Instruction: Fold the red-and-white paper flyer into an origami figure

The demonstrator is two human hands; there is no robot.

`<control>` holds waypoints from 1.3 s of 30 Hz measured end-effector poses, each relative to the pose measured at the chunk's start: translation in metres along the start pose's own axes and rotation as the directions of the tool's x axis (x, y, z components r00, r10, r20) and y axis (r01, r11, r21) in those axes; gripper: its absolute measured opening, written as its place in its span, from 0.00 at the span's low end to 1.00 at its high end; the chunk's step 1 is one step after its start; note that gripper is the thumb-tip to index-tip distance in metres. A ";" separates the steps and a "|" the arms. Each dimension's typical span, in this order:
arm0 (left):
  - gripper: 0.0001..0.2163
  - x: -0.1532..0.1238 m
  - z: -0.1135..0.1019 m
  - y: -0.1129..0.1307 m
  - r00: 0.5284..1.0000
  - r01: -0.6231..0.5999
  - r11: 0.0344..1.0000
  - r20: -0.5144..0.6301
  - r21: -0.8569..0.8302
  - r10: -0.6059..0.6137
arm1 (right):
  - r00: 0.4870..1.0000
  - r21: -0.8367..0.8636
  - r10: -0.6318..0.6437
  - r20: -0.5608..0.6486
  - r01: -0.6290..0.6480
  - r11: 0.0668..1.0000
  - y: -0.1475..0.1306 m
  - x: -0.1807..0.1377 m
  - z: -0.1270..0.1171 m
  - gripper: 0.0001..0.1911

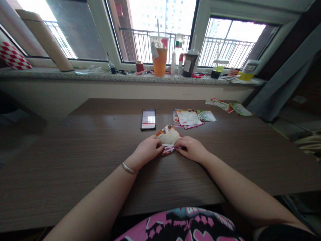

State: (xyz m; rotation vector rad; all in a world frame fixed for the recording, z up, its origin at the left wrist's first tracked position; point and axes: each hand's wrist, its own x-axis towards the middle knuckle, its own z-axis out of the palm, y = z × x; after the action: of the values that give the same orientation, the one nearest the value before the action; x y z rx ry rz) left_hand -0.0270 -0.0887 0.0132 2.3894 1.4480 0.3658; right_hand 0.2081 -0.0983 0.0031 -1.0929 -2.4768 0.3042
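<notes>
A printed paper leaflet [169,136], cream with an orange picture edge, lies on the table in front of me with its near edge folded up. My left hand [148,147] grips its left side between thumb and fingers. On the right side, my right hand [191,149] pinches the folded strip. Just beyond the leaflet is a small stack of similar printed leaflets [189,117], with greenish ones [206,115] beside it. A phone [148,119] with a lit, blurred screen lies beyond my left hand.
More leaflets [241,109] lie at the table's far right corner. Along the granite windowsill [95,76] stand an orange drink cup [159,57], a dark drink cup [190,63], a white bottle [173,62], a yellow container [247,72] and pens. A cardboard tube [46,42] leans at the left.
</notes>
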 end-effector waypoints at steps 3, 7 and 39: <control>0.09 0.000 0.001 0.000 1.000 0.002 1.000 -0.026 0.014 -0.001 | 1.000 -0.027 -0.020 0.008 0.020 0.999 -0.002 0.000 -0.002 0.08; 0.09 0.000 0.002 0.000 0.999 0.005 1.000 -0.036 0.015 -0.005 | 1.000 -0.059 -0.025 0.013 0.026 0.998 -0.003 0.000 -0.003 0.08; 0.07 0.000 0.003 0.000 0.998 0.035 0.991 -0.060 0.129 -0.027 | 1.000 -0.189 -0.004 -0.009 0.002 0.982 -0.003 0.002 0.005 0.12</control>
State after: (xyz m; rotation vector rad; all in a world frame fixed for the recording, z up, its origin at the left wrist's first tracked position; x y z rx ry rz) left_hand -0.0253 -0.0888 0.0105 2.4733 1.5778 0.3460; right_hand 0.2028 -0.0994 0.0002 -1.1617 -2.5401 0.0627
